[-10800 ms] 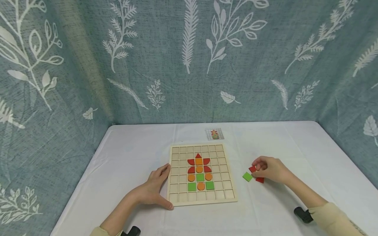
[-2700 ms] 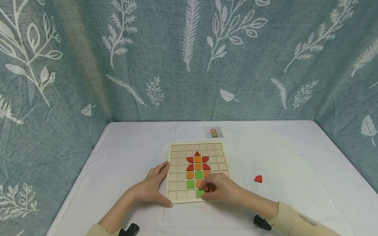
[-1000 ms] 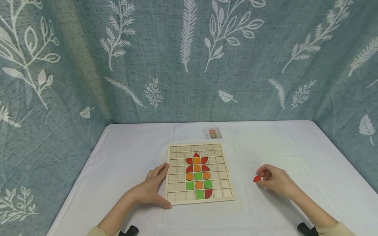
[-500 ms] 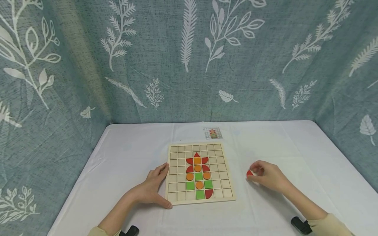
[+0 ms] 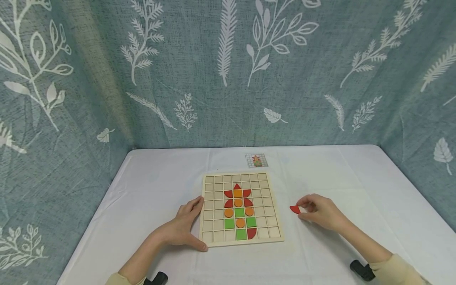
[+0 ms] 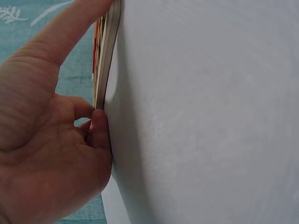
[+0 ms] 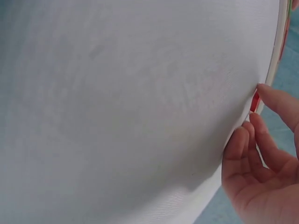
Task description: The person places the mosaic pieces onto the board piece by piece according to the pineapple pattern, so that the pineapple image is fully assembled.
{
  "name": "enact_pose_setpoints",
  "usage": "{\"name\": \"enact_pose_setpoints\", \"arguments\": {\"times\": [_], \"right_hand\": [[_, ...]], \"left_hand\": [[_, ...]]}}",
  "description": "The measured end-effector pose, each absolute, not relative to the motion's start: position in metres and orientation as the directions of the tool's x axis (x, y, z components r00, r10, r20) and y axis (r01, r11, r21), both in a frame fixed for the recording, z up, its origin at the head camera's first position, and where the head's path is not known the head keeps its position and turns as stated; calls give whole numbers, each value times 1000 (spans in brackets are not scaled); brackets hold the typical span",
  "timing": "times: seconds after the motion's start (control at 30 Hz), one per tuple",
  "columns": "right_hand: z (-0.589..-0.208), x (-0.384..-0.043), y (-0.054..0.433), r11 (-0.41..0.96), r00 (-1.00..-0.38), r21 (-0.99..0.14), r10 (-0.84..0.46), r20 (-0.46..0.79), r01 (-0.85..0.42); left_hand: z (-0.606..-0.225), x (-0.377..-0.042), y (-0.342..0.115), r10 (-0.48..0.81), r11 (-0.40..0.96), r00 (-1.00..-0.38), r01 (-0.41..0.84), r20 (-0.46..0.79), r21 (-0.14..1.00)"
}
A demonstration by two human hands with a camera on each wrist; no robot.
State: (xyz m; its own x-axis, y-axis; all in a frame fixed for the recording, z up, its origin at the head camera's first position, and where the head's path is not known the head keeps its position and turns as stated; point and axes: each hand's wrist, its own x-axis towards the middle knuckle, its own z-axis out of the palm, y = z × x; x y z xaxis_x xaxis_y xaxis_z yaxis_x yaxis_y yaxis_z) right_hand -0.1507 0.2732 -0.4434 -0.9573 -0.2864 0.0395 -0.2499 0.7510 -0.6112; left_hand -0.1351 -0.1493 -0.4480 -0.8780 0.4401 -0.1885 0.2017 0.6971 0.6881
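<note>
A wooden grid board [image 5: 213, 236] lies mid-table, bearing red, orange and green tiles. The bottom tiled row has a green square tile [image 5: 241, 234] with a red quarter-circle tile [image 5: 251, 233] to its right. My left hand [image 5: 181, 228] rests along the board's left edge, thumb at the near corner, fingers spread; in the left wrist view the fingertips touch the board's side [image 6: 108, 56]. To the right of the board, my right hand [image 5: 322, 211] pinches another red quarter-circle tile [image 5: 294, 209] just at the table surface. The right wrist view shows its red edge [image 7: 254, 101] between thumb and finger.
A small pattern card [image 5: 257, 160] with a coloured figure on a grid lies behind the board. The white-covered table [image 5: 342, 174] ends at a leafy blue-green curtain [image 5: 199, 79] on the far side and both flanks.
Since the oldest frame, a green square and a red quarter-circle have joined the board's bottom row. Lately my right hand has shifted the last red tile leftward and turned it. The left hand stays put.
</note>
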Motion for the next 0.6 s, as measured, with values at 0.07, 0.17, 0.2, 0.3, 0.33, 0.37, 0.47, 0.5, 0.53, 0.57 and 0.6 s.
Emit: {"name": "enact_pose_setpoints", "arguments": {"times": [0.07,0.17,0.2,0.3,0.33,0.37,0.47,0.5,0.53,0.57,0.6], "right_hand": [[-444,-152,273,748,-959,-619,-281,33,-241],[-444,-153,273,744,-963,-630,-270,22,-223],[-445,-154,273,743,-964,-632,-267,20,-219],[-446,-156,273,744,-965,-632,-261,23,-216],[-446,-156,273,744,-965,-631,-261,26,-218],[-446,-156,272,745,-965,-631,-259,28,-219],[-445,-156,270,736,-967,-643,-255,24,-211],[-445,-156,269,731,-967,-651,-254,19,-205],[-444,-156,267,724,-968,-661,-252,13,-197],[-443,-155,265,715,-967,-672,-255,7,-193],[-442,-155,264,704,-966,-685,-257,-1,-187]], "left_hand": [[-448,-135,-149,438,699,-879,202,-188,686],[-448,-135,-149,434,701,-881,200,-187,685],[-448,-135,-149,432,702,-882,199,-187,684],[-448,-135,-149,429,703,-884,197,-186,683],[-448,-135,-149,429,703,-884,197,-186,683],[-448,-135,-149,429,703,-884,198,-185,683],[-448,-135,-149,434,701,-882,201,-185,684],[-449,-135,-149,435,700,-881,202,-184,685],[-449,-135,-149,436,699,-881,203,-183,686],[-449,-135,-149,438,698,-880,204,-183,687],[-449,-135,-149,438,697,-880,204,-183,687]]}}
